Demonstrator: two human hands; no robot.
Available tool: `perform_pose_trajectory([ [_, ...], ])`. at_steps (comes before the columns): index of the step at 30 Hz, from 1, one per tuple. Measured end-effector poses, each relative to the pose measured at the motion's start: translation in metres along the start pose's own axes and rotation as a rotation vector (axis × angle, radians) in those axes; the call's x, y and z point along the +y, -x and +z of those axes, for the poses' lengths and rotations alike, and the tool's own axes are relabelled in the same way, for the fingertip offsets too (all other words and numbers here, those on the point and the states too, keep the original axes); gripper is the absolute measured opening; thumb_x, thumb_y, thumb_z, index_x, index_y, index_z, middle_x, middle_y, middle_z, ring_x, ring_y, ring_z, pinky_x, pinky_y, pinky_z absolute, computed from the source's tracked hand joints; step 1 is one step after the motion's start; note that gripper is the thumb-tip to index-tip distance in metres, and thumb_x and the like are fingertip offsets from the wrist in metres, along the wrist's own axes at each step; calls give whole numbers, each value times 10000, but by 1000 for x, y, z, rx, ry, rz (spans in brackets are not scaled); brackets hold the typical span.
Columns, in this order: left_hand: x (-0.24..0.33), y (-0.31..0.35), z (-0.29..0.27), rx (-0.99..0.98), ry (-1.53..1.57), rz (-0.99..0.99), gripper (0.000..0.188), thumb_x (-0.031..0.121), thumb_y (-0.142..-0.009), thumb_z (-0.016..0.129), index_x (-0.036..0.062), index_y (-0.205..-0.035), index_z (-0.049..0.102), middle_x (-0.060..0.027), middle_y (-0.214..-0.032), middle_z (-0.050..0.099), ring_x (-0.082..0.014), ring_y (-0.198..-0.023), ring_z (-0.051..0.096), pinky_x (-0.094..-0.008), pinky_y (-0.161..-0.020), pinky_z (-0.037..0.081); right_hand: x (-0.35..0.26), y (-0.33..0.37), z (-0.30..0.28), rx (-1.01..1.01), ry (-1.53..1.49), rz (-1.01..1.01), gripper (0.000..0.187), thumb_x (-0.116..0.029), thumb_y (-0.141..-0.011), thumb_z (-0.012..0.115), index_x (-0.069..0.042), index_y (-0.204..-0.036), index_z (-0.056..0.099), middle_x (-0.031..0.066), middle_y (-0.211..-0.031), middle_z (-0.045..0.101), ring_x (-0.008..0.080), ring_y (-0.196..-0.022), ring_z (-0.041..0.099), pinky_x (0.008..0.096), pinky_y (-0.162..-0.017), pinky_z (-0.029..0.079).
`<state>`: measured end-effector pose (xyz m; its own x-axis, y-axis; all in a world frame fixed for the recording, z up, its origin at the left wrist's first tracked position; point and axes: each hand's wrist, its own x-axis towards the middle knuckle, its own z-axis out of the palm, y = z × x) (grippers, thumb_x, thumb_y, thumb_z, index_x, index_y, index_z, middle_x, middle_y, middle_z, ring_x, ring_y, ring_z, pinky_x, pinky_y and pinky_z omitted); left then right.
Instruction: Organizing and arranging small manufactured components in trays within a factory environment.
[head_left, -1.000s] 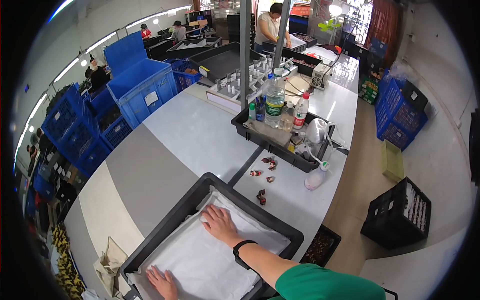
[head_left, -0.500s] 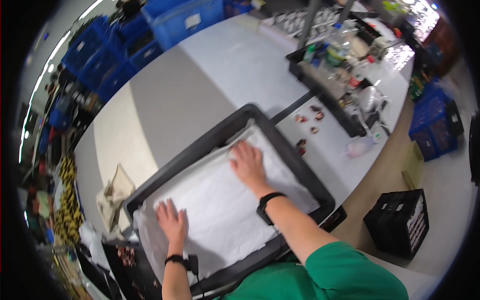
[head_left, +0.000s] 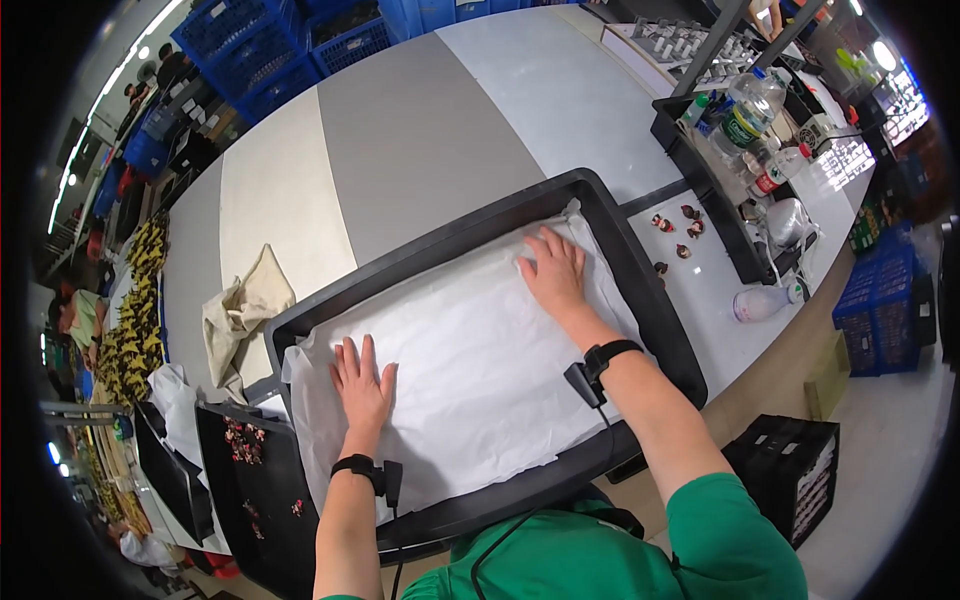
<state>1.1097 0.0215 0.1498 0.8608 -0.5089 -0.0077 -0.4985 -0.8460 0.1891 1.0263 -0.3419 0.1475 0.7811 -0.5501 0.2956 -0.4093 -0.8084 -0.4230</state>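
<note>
Smoothing looks like the step in hand: white sheet (head_left: pixel 470 375) lies inside a large black tray (head_left: pixel 650 280), tray set at an angle on the near edge of the table (head_left: pixel 420 125). Left hand (head_left: pixel 363 398) open, palm down, fingers spread, on the sheet toward its left side. Right hand (head_left: pixel 556 285) open too, palm down, fingers slightly apart, near the far right corner. Neither grips anything.

To do it well: keep both palms flat and light, no fingertip digging, since the sheet looks thin and would probably tear or bunch. Best to work from the middle outward, one hand anchoring while the other sweeps, so slack goes to the walls. Far right corner has a small crumple; press it down into the angle between floor and wall. Left edge rides up the tray's side and wrinkles there; needs tucking or evening out. Near edge runs wavy; check it by eye, straighten gently. Wrist straps (head_left: pixel 608 356) carry dangling cables; keep these off the sheet, they could snag or drag it. Crumpled beige cloth (head_left: pixel 240 318) left of the tray and small figurines (head_left: pixel 663 224) to the right: avoid shoving the tray into either.
</note>
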Motion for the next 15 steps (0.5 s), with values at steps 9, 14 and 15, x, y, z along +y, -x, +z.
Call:
perform_pose_trajectory([
  [9,-8,5,-2,30,27,17,678,418,-901,578,153,-1483,352,-197,-1550,240,-384,-1445,179,-569,-1155,117,27,-6,1,-34,0,-83,368,-267,-868,647,-133,-1208,605,95,-1366,508,275,-1283,441,453,-1053,308],
  [14,21,4,-14,55,68,123,681,442,-885,599,181,-1474,381,-175,-1544,267,-377,-1443,200,-562,-1157,131,33,-2,-52,-217,-223,-74,205,-207,-906,596,-68,-1047,646,137,-1086,620,298,-992,598,406,-841,475],
  [15,32,4,-21,35,67,222,670,469,-894,576,189,-1473,387,-167,-1553,257,-364,-1449,192,-559,-1159,124,23,-2,-74,-319,-325,-9,191,-198,-910,587,-50,-1016,645,142,-998,641,299,-904,623,381,-783,496],
])
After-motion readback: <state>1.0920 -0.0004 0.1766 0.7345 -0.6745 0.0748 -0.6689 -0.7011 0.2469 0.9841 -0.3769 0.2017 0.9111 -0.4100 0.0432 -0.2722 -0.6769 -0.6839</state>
